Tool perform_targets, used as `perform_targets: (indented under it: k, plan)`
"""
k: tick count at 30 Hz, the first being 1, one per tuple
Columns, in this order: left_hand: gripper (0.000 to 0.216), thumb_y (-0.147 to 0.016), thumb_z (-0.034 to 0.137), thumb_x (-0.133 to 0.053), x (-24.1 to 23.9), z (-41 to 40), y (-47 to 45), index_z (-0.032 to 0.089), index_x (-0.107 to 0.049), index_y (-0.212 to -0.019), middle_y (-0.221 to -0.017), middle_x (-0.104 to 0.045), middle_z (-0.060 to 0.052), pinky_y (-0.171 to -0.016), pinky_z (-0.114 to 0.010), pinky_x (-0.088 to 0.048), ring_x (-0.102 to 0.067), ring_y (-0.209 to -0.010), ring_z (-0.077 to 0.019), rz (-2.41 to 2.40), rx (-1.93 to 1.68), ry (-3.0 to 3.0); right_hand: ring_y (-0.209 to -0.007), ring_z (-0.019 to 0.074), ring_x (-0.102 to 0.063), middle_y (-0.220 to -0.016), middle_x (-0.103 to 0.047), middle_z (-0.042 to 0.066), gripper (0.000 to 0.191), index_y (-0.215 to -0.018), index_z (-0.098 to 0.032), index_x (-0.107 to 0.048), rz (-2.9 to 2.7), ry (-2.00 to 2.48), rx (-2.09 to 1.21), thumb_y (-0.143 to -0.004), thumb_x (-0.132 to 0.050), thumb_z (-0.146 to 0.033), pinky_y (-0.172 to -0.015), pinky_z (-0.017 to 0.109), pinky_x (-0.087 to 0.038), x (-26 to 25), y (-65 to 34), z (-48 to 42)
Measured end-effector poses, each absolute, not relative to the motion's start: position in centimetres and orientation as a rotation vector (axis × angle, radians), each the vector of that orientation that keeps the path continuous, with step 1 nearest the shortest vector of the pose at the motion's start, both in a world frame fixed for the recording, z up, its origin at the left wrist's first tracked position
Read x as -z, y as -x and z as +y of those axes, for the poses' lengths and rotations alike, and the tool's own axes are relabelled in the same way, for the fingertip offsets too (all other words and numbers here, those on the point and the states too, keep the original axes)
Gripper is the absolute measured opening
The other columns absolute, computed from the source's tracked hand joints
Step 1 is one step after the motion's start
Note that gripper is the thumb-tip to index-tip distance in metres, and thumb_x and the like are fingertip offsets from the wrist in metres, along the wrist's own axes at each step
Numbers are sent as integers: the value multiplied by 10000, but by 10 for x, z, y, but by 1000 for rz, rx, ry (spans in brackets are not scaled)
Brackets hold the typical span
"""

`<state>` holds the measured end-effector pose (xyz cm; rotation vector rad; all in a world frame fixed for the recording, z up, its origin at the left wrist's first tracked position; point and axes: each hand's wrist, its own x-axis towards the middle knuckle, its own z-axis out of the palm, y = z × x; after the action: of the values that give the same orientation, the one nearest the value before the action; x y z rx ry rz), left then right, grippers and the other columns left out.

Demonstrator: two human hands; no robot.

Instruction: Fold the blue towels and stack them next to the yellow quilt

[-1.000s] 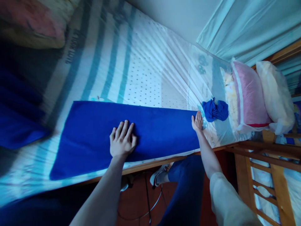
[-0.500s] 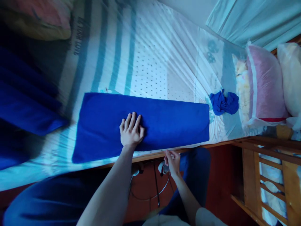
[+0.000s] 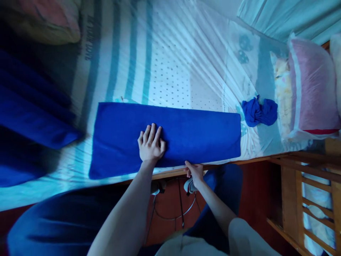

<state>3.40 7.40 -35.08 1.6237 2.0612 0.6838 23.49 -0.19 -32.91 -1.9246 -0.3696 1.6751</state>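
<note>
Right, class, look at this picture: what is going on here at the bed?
A person leans over a bed. The left hand lies flat on a long folded blue cloth spread along the mattress edge. The right hand is at the cloth's near edge. A crumpled blue garment lies beside a pink pillow.

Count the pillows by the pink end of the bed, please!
3: a pink pillow, a yellow one before it, a pale one cut off at the picture's right edge. More may hide.

Dark blue bedding [image 3: 32,124] at left is blurred and cut off.
</note>
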Motion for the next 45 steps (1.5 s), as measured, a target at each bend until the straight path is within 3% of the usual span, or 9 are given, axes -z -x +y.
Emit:
perform_targets:
  k: [9,13,18,23,28,36,45]
  plan:
    - [654,-902,294,-421,342,84,-46,162,-439,-1542,-1654,-335,-154,-1263,-600,-150,-217,-1568,-325,2073,-565,-1732,-278,57,-379,-499,-677,46,339,-491,-168,-641,-348,1880,-1622,-622,-802,-435,-312,221,-273,326,-230,-1]
    - [580,-919,284,-401,330,131,-69,143,-528,-1467,-1622,-403,-159,-1239,-558,-260,-277,-1549,-317,1841,-351,-1929,-282,61,-386,-497,-667,39,389,-473,-187,-580,-343,1842,-1563,-636,-804,-460,-310,226,-261,322,-225,-5]
    - [484,-887,234,-439,317,206,-100,113,-642,-1309,-1631,-384,-167,-1213,-499,-311,-302,-1522,-337,1638,-47,-2099,-304,73,-424,-512,-654,-6,408,-566,-214,-518,-216,1744,-1548,-612,-829,-474,-320,219,-287,312,-219,-10]
    - [387,-864,220,-473,321,252,-105,131,-730,-1139,-1366,-595,-218,-1081,-516,-411,-519,-1282,-369,1673,117,-2047,-315,70,-425,-515,-645,-12,431,-593,-210,-529,-81,1679,-1612,-598,-826,-522,-331,219,-287,309,-213,-16]
    - [290,-845,186,-503,322,268,-100,175,-754,-992,-1103,-706,-161,-1010,-466,-433,-610,-1113,-308,1654,238,-2080,-328,67,-431,-538,-659,-12,436,-603,-204,-554,-4,1625,-1634,-597,-826,-543,-346,219,-312,310,-212,-18]
    - [312,-854,153,-512,281,261,-97,208,-733,-1067,-1092,-759,-128,-947,-414,-496,-666,-1077,-291,1752,79,-1961,-354,70,-462,-531,-634,-29,478,-601,-205,-533,1,1560,-1635,-570,-860,-553,-377,212,-334,299,-218,-20]
    - [271,-840,180,-528,226,237,-98,182,-767,-968,-967,-793,-96,-947,-336,-514,-709,-1019,-250,1811,-243,-1804,-393,90,-469,-483,-551,-58,468,-619,-217,-518,-190,1419,-1639,-641,-827,-568,-417,221,-365,270,-224,-47]
